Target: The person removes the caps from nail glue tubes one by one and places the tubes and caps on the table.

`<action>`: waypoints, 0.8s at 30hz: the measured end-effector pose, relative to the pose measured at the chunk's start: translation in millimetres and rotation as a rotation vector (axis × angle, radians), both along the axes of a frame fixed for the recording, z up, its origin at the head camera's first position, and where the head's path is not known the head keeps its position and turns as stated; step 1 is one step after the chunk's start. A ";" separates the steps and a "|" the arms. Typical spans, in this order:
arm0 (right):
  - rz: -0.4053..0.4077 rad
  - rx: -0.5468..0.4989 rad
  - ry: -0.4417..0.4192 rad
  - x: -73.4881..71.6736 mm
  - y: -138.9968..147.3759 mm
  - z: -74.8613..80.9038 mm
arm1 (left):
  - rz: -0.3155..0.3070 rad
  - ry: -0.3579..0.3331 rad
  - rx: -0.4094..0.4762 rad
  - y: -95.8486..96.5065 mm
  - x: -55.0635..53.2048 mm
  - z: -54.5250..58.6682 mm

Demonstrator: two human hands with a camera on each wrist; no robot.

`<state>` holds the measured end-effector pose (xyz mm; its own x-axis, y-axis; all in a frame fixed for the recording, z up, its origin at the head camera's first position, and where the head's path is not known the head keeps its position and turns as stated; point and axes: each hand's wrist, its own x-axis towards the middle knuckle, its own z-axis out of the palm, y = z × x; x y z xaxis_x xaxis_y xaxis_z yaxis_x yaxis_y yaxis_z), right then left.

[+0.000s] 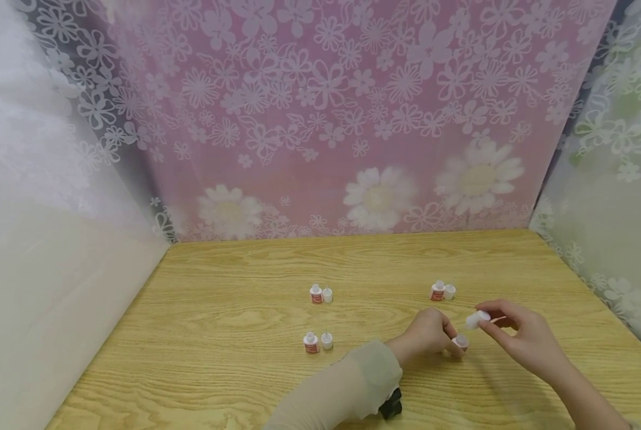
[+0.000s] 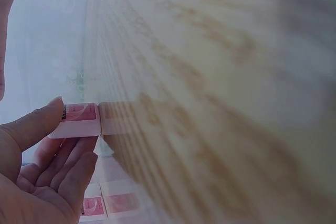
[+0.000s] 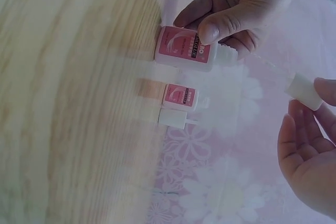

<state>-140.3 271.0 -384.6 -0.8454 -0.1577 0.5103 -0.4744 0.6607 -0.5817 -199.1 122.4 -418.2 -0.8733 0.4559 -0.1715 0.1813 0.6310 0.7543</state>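
My left hand [image 1: 426, 333] grips a small white glue bottle [image 3: 168, 59] with a red label between thumb and fingers. The bottle stands upright on the wood-grain table, its neck uncapped. To its right, my right hand [image 1: 532, 341] pinches a white cap [image 3: 303, 92] between thumb and fingers. From the cap a thin clear brush stem [image 3: 270, 65] points at the bottle's mouth, apart from the cap's body. In the left wrist view the label of the held bottle [image 2: 79, 113] shows beside the thumb.
Behind the hands stands another open bottle [image 1: 437, 291] with its cap [image 1: 449, 292] beside it. On the left are a rear bottle [image 1: 316, 294] with its cap [image 1: 327, 295] and a nearer bottle [image 1: 311, 343] with its cap [image 1: 327, 341]. Flowered sheets [image 1: 298, 119] enclose the table [image 1: 218, 286].
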 end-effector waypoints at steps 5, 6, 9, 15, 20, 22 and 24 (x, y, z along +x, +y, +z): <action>-0.044 -0.060 -0.023 0.7 0.4 2.7 | 0.009 -0.012 0.000 0.3 0.5 -0.1; -0.047 -0.079 -0.029 0.5 0.6 2.8 | 0.010 -0.014 0.003 0.2 0.7 0.1; -0.048 -0.145 -0.044 -1.2 2.9 1.2 | 0.015 -0.013 0.002 0.5 1.0 0.0; -0.033 -0.289 -0.096 -10.8 19.4 -17.3 | 0.024 -0.011 -0.015 1.4 0.6 -0.5; -0.060 -0.315 -0.119 -13.2 23.0 -20.1 | 0.034 -0.032 -0.004 1.6 0.2 -0.3; -0.067 -0.317 -0.125 -11.5 21.1 -16.5 | 0.038 -0.037 -0.004 1.6 0.3 -0.3; -0.055 -0.344 -0.121 -11.3 21.9 -16.6 | 0.039 -0.037 -0.008 1.5 0.6 -0.4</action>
